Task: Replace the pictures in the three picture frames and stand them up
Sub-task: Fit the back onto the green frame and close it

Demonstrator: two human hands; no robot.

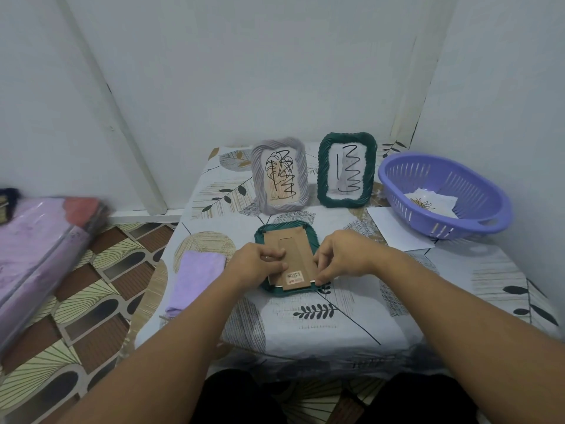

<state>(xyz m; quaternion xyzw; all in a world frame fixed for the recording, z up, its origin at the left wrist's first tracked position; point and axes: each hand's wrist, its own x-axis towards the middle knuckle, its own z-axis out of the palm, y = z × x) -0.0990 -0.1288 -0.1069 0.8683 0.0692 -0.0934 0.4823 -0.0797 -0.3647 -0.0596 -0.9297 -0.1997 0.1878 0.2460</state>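
Green picture frame lies face down mid-table, cardboard backing up. Left hand pinches the backing's left edge; right hand pinches its lower right corner. Behind stand a grey frame and another green frame, upright.

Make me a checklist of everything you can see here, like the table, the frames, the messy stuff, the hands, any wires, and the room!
Surface: table under a leaf-print cloth.
Job's things: grey frame and green frame stand upright at the back, each showing a scribbled picture; a third green frame lies face down, its cardboard back up.
Clutter: purple cloth on the left; purple basket on the right holds paper; white sheet beside it.
Hands: left hand and right hand press on the cardboard back's edges.
Cables: nothing seen.
Surroundings: white walls, patterned floor, wrapped pink bundle at left.
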